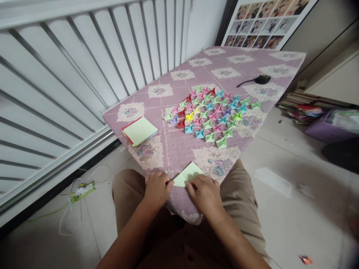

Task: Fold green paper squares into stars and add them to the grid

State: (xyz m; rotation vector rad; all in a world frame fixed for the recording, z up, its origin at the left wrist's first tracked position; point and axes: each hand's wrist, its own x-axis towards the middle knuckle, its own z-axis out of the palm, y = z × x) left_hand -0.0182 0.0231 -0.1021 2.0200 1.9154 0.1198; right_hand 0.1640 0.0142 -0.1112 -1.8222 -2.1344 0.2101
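Note:
A pale green sheet of paper (188, 175), folded into a triangle, lies at the near corner of the table. My left hand (158, 188) rests at its left tip, fingers curled together and the thumb against the paper. Over the right part of the sheet, my right hand (206, 193) presses down with bent fingers, hiding some of the lower edge. Beyond both hands stand several small folded paper pieces (209, 115) in rows, in green, pink, red, blue and yellow. To the left lies a stack of coloured paper squares (141, 130), pale green on top.
A purple floral cloth covers the table (179, 144). A black object with a cord (262, 79) lies at the far right. White radiator (92, 56) slats line the left side. On the floor are a power strip (83, 191) and a purple bin (327, 125).

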